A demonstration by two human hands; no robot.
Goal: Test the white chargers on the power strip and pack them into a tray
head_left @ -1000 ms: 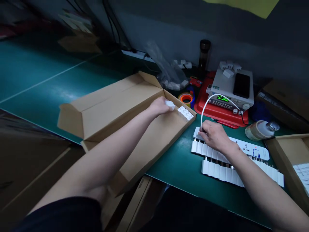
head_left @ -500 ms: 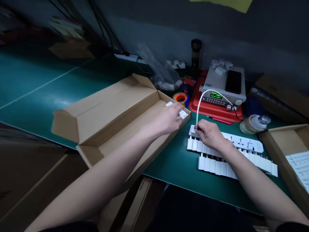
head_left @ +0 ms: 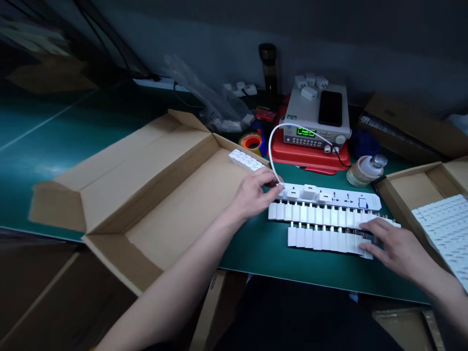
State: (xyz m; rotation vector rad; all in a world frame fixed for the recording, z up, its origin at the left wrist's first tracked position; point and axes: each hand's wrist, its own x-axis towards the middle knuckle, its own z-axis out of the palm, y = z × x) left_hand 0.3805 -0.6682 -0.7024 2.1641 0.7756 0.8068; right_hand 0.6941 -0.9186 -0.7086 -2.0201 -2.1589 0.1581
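Observation:
My left hand (head_left: 256,192) is closed at the left end of a white power strip (head_left: 373,201), its fingertips pinching the plug end of a white cable (head_left: 272,141). Several white charger plugs (head_left: 310,191) stand in the strip's sockets. Two rows of white chargers lie in front of it, the upper row (head_left: 310,213) and the lower row (head_left: 321,240), pins facing the strip. Over the right end of these rows my right hand (head_left: 402,243) has thumb and fingers apart, the thumb by the lower row's last charger (head_left: 366,249).
An open cardboard box (head_left: 183,204) at left holds a block of white chargers (head_left: 246,160). Behind the strip, a test meter (head_left: 314,114) with a lit display sits on a red tray (head_left: 310,158). A bottle (head_left: 365,170) and another box (head_left: 405,190) stand right.
My left hand has moved from the box's chargers to the cable end at the strip. My right hand has let go of the cable and moved right to the charger rows. The meter display changed.

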